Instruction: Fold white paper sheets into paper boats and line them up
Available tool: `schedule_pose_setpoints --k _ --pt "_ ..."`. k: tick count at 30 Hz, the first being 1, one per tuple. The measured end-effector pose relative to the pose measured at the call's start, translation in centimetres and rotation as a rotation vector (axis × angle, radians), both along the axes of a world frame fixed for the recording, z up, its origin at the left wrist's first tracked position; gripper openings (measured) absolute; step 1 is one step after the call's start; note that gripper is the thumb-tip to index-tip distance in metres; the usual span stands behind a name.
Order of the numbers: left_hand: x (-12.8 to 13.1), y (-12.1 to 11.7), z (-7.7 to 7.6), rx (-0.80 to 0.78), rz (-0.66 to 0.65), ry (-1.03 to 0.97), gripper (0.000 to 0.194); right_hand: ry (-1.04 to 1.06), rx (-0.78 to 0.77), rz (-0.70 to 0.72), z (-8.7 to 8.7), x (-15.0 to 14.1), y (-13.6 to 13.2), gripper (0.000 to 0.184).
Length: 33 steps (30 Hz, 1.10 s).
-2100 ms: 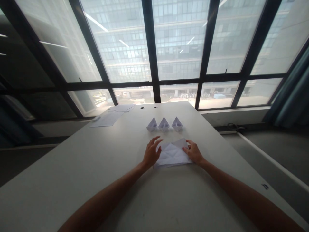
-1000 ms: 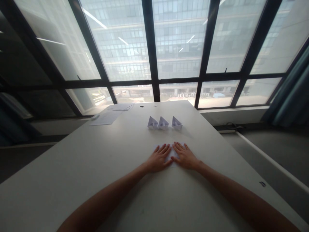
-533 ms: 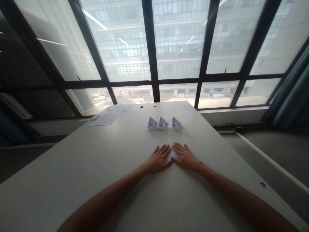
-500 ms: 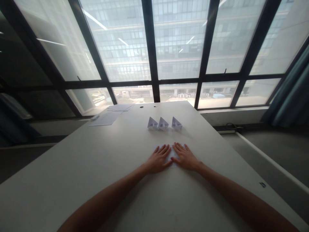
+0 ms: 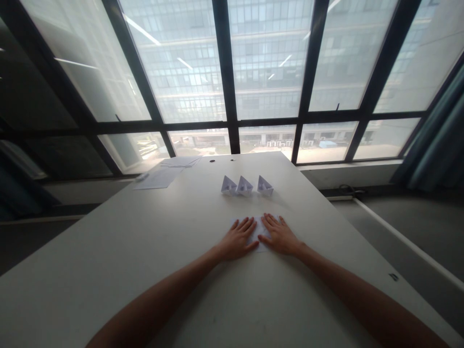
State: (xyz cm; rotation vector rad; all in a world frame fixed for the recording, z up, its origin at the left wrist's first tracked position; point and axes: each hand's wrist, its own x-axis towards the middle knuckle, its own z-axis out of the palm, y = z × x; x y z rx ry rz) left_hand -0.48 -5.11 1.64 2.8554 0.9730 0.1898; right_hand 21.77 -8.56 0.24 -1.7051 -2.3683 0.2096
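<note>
A sheet of creased white paper [image 5: 258,233] lies flat on the table, mostly covered by my two hands. My left hand [image 5: 239,238] rests palm down on its left half with the fingers stretched out. On the right half lies my right hand [image 5: 279,235], also flat and with its fingers apart. A narrow strip of the paper shows between the hands. Just beyond them, three folded paper boats stand in a row: a left boat [image 5: 228,186], a middle boat [image 5: 244,187] close beside it, and a right boat [image 5: 265,186] a little apart.
The white table [image 5: 152,241] stretches toward large windows with dark frames [image 5: 232,123]. Several white sheets [image 5: 159,178] lie at its far left. Small dark holes [image 5: 212,161] are near the far edge. A dark mark [image 5: 393,277] sits by the right edge.
Earliest, the paper was partly raised, my right hand gripping its edge. Then both hands went flat onto it and have stayed; lately my right hand has shifted slightly right.
</note>
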Motion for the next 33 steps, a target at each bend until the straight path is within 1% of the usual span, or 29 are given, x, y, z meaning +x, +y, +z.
schedule_pose_setpoints --k 10,27,33 --pt "-0.05 0.01 -0.07 0.007 0.006 -0.022 0.071 0.016 -0.009 -0.004 0.02 0.01 -0.03 0.078" --pt "-0.07 -0.07 0.13 -0.009 0.012 0.014 0.072 0.03 -0.018 0.0 -0.02 0.01 -0.02 0.078" --pt "0.02 -0.11 0.2 -0.001 0.022 0.048 0.073 0.017 -0.028 -0.007 0.24 -0.07 -0.07 0.078"
